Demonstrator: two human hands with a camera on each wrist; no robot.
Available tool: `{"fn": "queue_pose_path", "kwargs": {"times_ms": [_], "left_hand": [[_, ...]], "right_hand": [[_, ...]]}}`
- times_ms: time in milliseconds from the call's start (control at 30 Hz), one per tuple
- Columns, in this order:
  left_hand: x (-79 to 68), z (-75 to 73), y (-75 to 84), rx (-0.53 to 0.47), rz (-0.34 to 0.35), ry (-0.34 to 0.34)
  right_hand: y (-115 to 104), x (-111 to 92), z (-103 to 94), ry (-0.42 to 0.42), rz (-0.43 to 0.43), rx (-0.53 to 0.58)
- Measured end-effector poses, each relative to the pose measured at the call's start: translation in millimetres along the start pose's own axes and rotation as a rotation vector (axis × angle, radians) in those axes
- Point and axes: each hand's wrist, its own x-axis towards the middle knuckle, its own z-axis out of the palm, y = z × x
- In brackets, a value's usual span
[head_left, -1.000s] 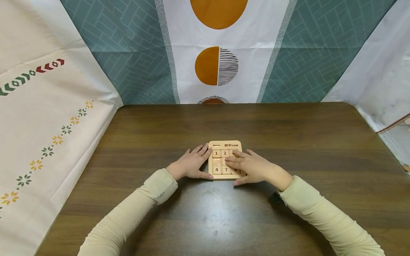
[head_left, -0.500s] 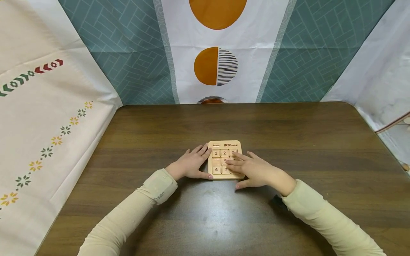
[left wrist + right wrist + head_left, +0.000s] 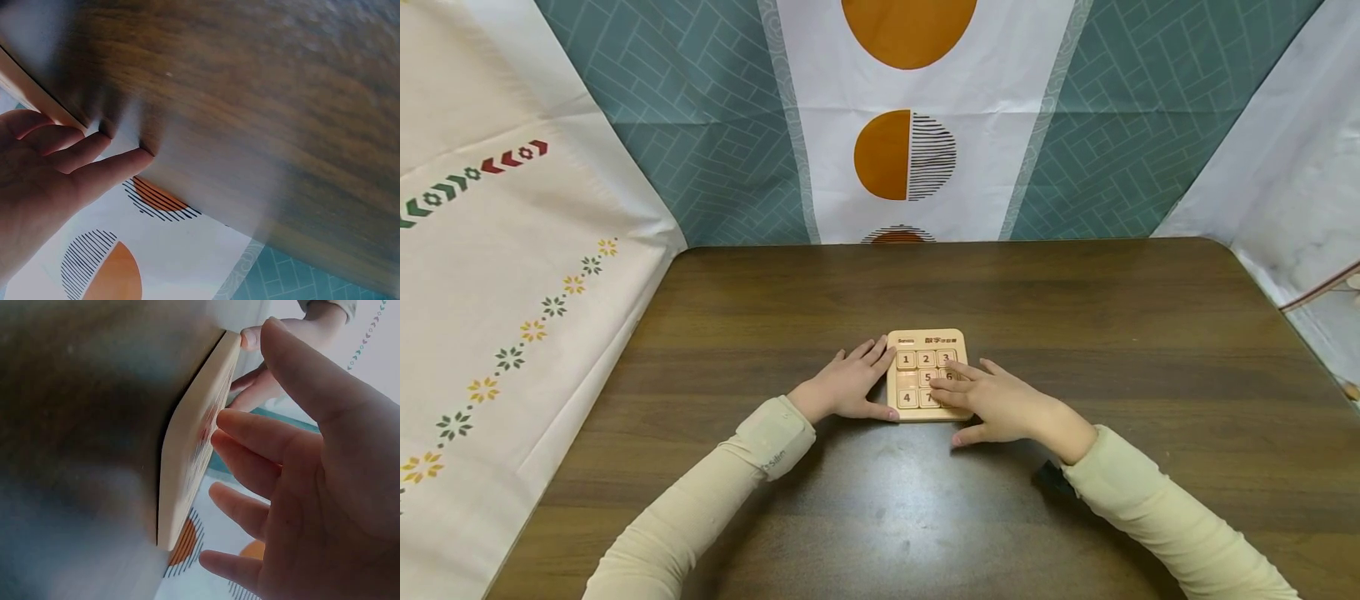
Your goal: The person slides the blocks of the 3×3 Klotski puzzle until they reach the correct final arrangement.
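Your left hand (image 3: pixel 853 385): at the board's (image 3: pixel 919 340) left edge, fingers extended, thumb touching its near left corner. Your right hand (image 3: pixel 1000 403): over the board's right side, fingers spread, thumb apart, just off its near edge. Your left arm (image 3: pixel 681 504), right arm (image 3: pixel 1165 508): sleeved, slanting toward the board from either side.

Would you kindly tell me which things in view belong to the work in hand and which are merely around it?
In use:
wooden puzzle board
number tiles
left hand, along the board's left edge
right hand, over the tiles

Merely around:
table
teal-and-white backdrop
flowered cloth
dark object, too unclear to name
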Motion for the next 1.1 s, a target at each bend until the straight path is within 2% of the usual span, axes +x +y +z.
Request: {"fn": "queue_pose_path", "kwargs": {"times_ms": [200, 433, 600, 867, 1100], "left_hand": [[-1.0, -1.1, -0.2, -0.003, 0.0, 0.004], [-1.6, -0.8, -0.2, -0.001, -0.004, 0.0], [-1.7, -0.6, -0.1, -0.01, -0.005, -0.011], [-2.2, 0.6, -0.8, -0.011, 0.01, 0.005], [-2.3, 1.7, -0.1, 0.001, 0.004, 0.004]], "right_hand": [[-4.2, -0.9, -0.1, -0.009, 0.004, -0.008], [0.0, 1.4, 1.8, 0.023, 0.02, -0.032], [-0.9, 11.2, 1.7, 0.016, 0.045, -0.002], [-13.6, 28.2, 0.0, -0.024, 0.032, 0.003], [-19.8, 13.1, 0.8, -0.011, 0.042, -0.019]]}}
